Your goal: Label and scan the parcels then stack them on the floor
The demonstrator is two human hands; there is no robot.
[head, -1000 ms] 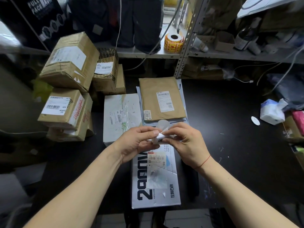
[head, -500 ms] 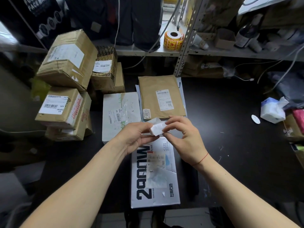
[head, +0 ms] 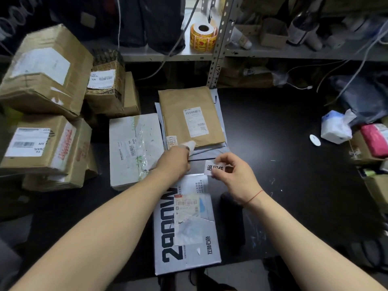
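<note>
Across the black worktable (head: 283, 164), the labelling step is in hand. From six o'clock to centre lies the long white printed carton (head: 189, 248); a flat brown paper mailer (head: 189, 106) sits at twelve. At the carton's far end the left hand (head: 174, 162) grips a pale backing slip (head: 190, 144) in curled fingers, while the right hand (head: 235, 177), toward one o'clock, pinches the small white sticker with black characters (head: 214, 167) between thumb and fingertips. Next, I judge, it needs pressing flat onto a bare patch of carton.

Dim room, soft motion blur (wide-angle bowing), dark corners
</note>
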